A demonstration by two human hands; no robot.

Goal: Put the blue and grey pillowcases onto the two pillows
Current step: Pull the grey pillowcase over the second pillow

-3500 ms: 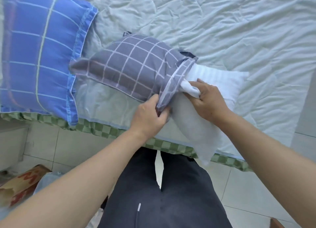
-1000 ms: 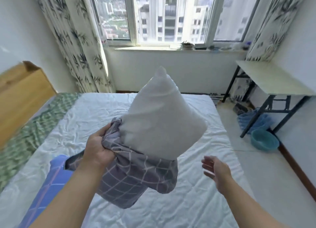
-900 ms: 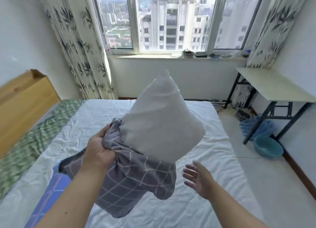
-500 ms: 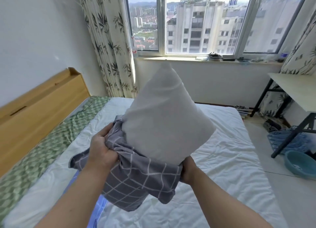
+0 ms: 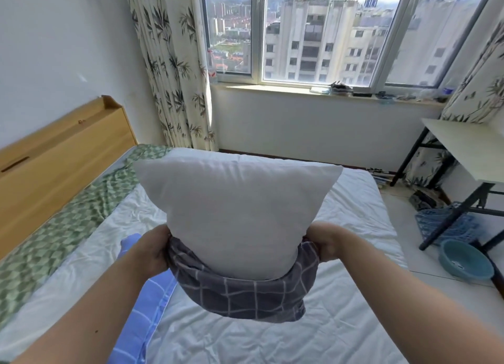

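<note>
I hold a white pillow (image 5: pixel 234 205) upright in the air above the bed. Its lower end sits inside the grey checked pillowcase (image 5: pixel 245 292), which hangs bunched below it. My left hand (image 5: pixel 152 252) grips the case's opening at the left side, and my right hand (image 5: pixel 324 243) grips the opening at the right. Most of the pillow sticks out above the case. The pillow in the blue checked pillowcase (image 5: pixel 139 309) lies on the bed under my left arm, partly hidden.
The bed (image 5: pixel 327 331) has a crumpled white sheet, with a green checked cover (image 5: pixel 62 227) along a wooden headboard (image 5: pixel 54 156) on the left. On the right stand a desk (image 5: pixel 469 151), a blue crate (image 5: pixel 447 224) and a teal basin (image 5: pixel 463 260) on the floor.
The pillow has turned from corner-up to flat-edge-up. My right hand has shifted from under the case to its right edge. Both hands now hold the opening apart.
</note>
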